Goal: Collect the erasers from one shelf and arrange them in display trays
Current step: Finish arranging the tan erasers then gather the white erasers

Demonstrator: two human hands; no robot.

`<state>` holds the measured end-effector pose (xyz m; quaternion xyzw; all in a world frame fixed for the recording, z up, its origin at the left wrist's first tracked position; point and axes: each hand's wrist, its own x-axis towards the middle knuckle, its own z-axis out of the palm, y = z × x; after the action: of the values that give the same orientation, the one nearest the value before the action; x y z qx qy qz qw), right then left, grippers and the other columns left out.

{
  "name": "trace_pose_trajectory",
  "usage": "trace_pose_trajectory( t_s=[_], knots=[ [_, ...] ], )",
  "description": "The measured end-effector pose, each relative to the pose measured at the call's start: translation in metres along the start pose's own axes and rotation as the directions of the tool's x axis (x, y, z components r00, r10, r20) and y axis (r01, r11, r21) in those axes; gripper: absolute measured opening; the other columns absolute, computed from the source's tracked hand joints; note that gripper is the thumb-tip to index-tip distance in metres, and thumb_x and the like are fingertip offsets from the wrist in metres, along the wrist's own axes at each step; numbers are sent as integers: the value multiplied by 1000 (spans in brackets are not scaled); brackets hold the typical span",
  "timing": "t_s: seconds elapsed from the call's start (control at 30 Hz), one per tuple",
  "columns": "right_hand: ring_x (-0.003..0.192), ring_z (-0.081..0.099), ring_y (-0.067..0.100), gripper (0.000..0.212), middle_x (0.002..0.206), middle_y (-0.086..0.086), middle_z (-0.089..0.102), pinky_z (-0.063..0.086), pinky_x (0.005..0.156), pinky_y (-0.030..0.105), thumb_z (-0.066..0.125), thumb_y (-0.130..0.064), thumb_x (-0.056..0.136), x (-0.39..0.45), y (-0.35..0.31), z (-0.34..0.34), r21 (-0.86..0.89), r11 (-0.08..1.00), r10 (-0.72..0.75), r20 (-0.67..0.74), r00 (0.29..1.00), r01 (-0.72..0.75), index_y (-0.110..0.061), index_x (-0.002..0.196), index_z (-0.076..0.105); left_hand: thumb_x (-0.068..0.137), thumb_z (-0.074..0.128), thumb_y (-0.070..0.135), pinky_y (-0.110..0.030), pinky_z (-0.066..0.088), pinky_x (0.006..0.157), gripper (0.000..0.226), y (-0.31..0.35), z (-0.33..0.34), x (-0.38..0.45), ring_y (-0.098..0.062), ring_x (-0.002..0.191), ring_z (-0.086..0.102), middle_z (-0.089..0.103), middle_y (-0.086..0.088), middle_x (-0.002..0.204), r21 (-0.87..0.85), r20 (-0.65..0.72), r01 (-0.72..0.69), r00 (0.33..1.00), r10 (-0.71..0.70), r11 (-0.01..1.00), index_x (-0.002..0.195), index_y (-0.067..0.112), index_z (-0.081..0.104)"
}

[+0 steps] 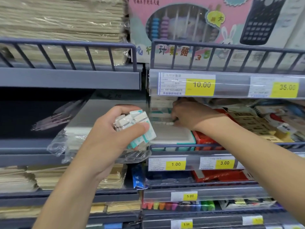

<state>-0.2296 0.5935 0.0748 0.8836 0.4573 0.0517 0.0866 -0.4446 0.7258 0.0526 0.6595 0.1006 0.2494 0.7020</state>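
The left hand (113,129) has its grip clamped on a bundle of small white rectangular erasers with teal paper sleeves (138,126), thumb across the front and fingers curled over the top, holding them in the air just left of the white-and-teal flat cardboard box (173,135) on the middle shelf. The right hand (189,115) reaches in above that box, under the clear plastic price rail with the yellow 10.00 tag (200,85); its fingertips are curled together around a small white eraser (170,123) at the back of the box, among more white-and-teal packs stacked there (160,109). Right of the box, touching it, lies a red cardboard pack (204,138). Below the box, the grey shelf edge carries yellow 1.00 (175,164) and 3.00 (224,163) tags. Left of the box, crumpled clear plastic wrap (66,146) hangs over the neighbouring shelf. Above the box, on the upper shelf behind a grey wire rail (231,48), stands a pink abacus carton (181,27).
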Motion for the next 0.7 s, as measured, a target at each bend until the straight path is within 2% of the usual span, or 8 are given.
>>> trace_pose_trajectory(
  t_s=[0.2, 0.3, 0.4, 0.47, 0.5, 0.57, 0.63, 0.7],
  knots=[
    [92, 61, 33, 5, 89, 9, 59, 49, 74, 31, 63, -17, 85, 4, -1, 4, -23, 1000, 16, -62, 998, -17, -13, 82, 62, 79, 83, 10, -20, 54, 52, 27, 1, 1, 0, -12, 71, 76, 80, 1, 87, -18, -5, 4, 1000, -4, 1000, 95, 32, 79],
    [95, 62, 30, 7, 95, 7, 65, 50, 76, 31, 64, -22, 86, 2, -1, 3, -4, 1000, 24, -66, 998, -25, -17, 88, 69, 78, 83, 11, -20, 54, 52, 27, 1, 3, 0, -12, 72, 77, 80, 1, 87, -19, -10, 0, 1000, -1, 1000, 95, 32, 79],
    [100, 62, 24, 11, 100, -1, 67, 41, 74, 26, 66, -35, 90, -5, 2, -1, 102, 995, 18, -60, 998, -12, -26, 96, 70, 79, 84, 12, -21, 54, 52, 28, 1, 5, 0, -14, 72, 77, 80, 1, 88, -12, -15, 7, 1000, -7, 1000, 95, 33, 79],
    [101, 62, 16, 22, 103, -11, 65, 40, 75, 23, 65, -43, 92, -16, -1, -6, 277, 961, 32, -115, 993, 2, -30, 110, 69, 79, 84, 12, -22, 55, 53, 28, 0, 6, 0, -15, 74, 78, 80, 1, 89, -12, -11, 12, 1000, -12, 1000, 97, 34, 79],
    [99, 63, 11, 22, 100, -18, 66, 44, 76, 21, 65, -44, 91, -25, -6, -8, 449, 893, 52, -142, 988, 18, -34, 110, 69, 79, 85, 13, -22, 55, 54, 28, 0, 7, 0, -16, 74, 78, 80, 1, 89, -18, -7, 14, 1000, -14, 1000, 97, 34, 79],
    [95, 67, 6, 19, 98, -18, 72, 51, 82, 18, 68, -41, 88, -45, -17, -11, 781, 609, 27, -193, 981, 137, -40, 107, 70, 76, 89, 15, -22, 55, 55, 31, 0, 8, 1, -15, 75, 78, 80, 1, 89, -24, -7, 7, 1000, -7, 1000, 98, 34, 78],
    [93, 69, 14, 23, 102, -7, 74, 55, 85, 25, 70, -30, 88, -63, -28, -13, 905, 340, -70, -248, 966, 257, -35, 110, 71, 73, 90, 18, -21, 55, 55, 32, -1, 9, 1, -14, 75, 78, 81, 1, 90, -25, -15, -4, 1000, 3, 1000, 97, 35, 78],
    [88, 66, 19, 29, 104, 4, 72, 57, 84, 33, 75, -19, 86, -71, -39, -13, 926, 199, -137, -298, 945, 321, -26, 114, 70, 72, 86, 23, -22, 55, 55, 29, -1, 10, 1, -15, 78, 79, 82, -1, 93, -46, -12, -1, 1000, 0, 999, 96, 36, 77]
  ],
)
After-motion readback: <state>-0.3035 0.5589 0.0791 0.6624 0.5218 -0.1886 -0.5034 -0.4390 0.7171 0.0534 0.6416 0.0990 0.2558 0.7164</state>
